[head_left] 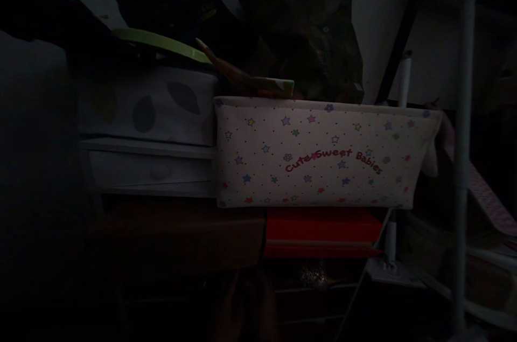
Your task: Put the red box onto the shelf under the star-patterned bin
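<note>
Head view, close, facing dim star-print box

You faced a dim stack: a white fabric box printed "Cute Sweet Babies" sat on a red box, just beside a white drawer unit resting on a brown box.

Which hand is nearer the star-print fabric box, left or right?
Neither can be told: no hand shows in this dim head view. The star-print fabric box sits on a red box, beside a white drawer unit.
</note>
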### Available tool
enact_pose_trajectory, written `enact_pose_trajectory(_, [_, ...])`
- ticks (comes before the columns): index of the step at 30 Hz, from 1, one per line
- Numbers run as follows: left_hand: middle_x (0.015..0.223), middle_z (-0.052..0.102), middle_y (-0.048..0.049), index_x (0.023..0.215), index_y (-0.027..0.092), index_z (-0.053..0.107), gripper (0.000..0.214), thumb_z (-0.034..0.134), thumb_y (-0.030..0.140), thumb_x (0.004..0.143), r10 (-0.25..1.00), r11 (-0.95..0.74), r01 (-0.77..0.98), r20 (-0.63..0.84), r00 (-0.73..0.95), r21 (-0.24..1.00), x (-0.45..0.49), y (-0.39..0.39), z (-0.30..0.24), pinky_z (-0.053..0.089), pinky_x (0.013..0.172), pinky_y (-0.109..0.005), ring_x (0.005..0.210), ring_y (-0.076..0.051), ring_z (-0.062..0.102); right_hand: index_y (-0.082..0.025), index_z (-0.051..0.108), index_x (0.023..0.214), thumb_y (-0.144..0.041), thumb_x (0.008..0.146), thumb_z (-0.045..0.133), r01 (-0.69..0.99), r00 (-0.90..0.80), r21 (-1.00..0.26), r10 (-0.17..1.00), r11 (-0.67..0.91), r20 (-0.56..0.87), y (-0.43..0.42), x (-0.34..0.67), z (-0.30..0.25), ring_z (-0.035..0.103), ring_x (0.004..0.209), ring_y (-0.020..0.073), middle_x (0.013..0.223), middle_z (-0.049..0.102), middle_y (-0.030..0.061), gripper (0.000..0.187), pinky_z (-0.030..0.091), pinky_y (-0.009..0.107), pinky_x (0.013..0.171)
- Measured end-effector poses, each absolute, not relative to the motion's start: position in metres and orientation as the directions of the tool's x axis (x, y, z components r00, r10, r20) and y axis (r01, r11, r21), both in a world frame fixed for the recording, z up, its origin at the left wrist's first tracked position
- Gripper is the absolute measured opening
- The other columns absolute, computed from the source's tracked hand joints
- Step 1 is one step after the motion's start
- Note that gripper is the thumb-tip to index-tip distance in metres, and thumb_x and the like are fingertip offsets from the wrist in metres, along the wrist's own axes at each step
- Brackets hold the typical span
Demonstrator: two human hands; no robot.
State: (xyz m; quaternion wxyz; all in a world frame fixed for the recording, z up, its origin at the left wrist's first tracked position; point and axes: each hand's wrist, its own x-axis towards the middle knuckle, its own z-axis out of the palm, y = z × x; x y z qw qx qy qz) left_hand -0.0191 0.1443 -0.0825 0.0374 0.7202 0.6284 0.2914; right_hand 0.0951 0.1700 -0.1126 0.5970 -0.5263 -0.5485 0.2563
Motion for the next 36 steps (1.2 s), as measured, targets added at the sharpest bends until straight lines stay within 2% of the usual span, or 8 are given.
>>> enact_pose_trajectory(3, [0.139,0.050,-0.0137,0.132,0.014,0.049,0.050,0.035,0.021,0.085,0.938,-0.229,0.841,0.342,0.056,0.491,-0.022,0.143,-0.085,0.035,0.109,-0.050,0.130,-0.030,0.044,-0.019,0.063,0.107,-0.020,0.083,0.047,0.325,0.207,-0.882,0.885,0.340,0.418,0.167,0.096,-0.100,0.062,0.101,0.0214,0.109,0.065,0.0124,0.028,0.049,0.034,0.089])
enact_pose_trajectory(8, [0.145,0.043,-0.0084,0.136,0.024,0.044,0.053,0.044,0.025,0.083,0.940,-0.292,0.663,0.336,0.065,0.689,-0.025,0.145,-0.101,0.017,0.115,-0.056,0.137,-0.031,0.032,-0.023,0.061,0.111,-0.013,0.084,0.044,0.416,0.146,-0.851,0.900,0.320,0.410,0.164,0.103,-0.085,0.057,0.110,0.0197,0.118,0.055,0.0102,0.033,0.045,0.034,0.097])
enact_pose_trajectory(12, [0.147,0.042,-0.0072,0.137,0.026,0.042,0.057,0.048,0.022,0.081,0.932,-0.333,0.511,0.358,0.054,0.793,-0.019,0.147,-0.118,0.015,0.116,-0.054,0.139,-0.029,0.027,-0.026,0.056,0.118,-0.015,0.087,0.043,0.456,0.091,-0.815,0.893,0.357,0.442,0.160,0.109,-0.076,0.049,0.120,0.0189,0.129,0.043,0.0091,0.036,0.039,0.034,0.104])
enact_pose_trajectory(16, [0.153,0.030,-0.0089,0.144,0.023,0.030,0.059,0.039,0.021,0.085,0.935,-0.345,0.366,0.353,0.047,0.865,-0.007,0.147,-0.137,0.019,0.116,-0.047,0.141,-0.023,0.024,-0.029,0.053,0.120,-0.013,0.087,0.040,0.463,0.030,-0.798,0.893,0.386,0.450,0.154,0.114,-0.063,0.043,0.126,0.0175,0.135,0.033,0.0074,0.039,0.037,0.031,0.105])
enact_pose_trajectory(22, [0.154,0.026,-0.0136,0.144,0.017,0.027,0.057,0.035,0.023,0.088,0.939,-0.331,0.422,0.341,0.055,0.844,0.002,0.141,-0.147,0.017,0.116,-0.049,0.141,-0.026,0.023,-0.027,0.052,0.123,-0.007,0.085,0.038,0.481,0.004,-0.794,0.905,0.371,0.425,0.158,0.117,-0.064,0.048,0.122,0.0173,0.134,0.032,0.0094,0.046,0.042,0.030,0.101])
enact_pose_trajectory(28, [0.151,0.033,-0.0141,0.142,0.016,0.033,0.055,0.037,0.023,0.088,0.933,-0.321,0.473,0.359,0.011,0.821,0.006,0.135,-0.142,0.023,0.115,-0.047,0.138,-0.025,0.030,-0.030,0.051,0.127,-0.006,0.084,0.037,0.483,0.007,-0.783,0.893,0.392,0.451,0.160,0.116,-0.068,0.049,0.122,0.0188,0.134,0.034,0.0095,0.051,0.043,0.032,0.100])
enact_pose_trajectory(32, [0.152,0.032,-0.0134,0.144,0.019,0.029,0.056,0.035,0.022,0.088,0.959,-0.264,0.424,0.283,0.019,0.866,0.007,0.131,-0.141,0.030,0.112,-0.047,0.138,-0.026,0.031,-0.028,0.056,0.124,-0.012,0.084,0.042,0.490,0.053,-0.772,0.870,0.406,0.491,0.159,0.115,-0.064,0.052,0.119,0.0208,0.126,0.046,0.0097,0.045,0.046,0.033,0.097])
enact_pose_trajectory(36, [0.151,0.033,-0.0123,0.143,0.022,0.031,0.060,0.043,0.019,0.085,0.952,-0.288,0.432,0.305,0.032,0.855,0.006,0.129,-0.142,0.024,0.114,-0.049,0.140,-0.027,0.026,-0.028,0.059,0.120,-0.017,0.084,0.047,0.472,0.080,-0.785,0.867,0.402,0.492,0.159,0.113,-0.061,0.056,0.113,0.0209,0.119,0.052,0.0087,0.040,0.048,0.032,0.093])
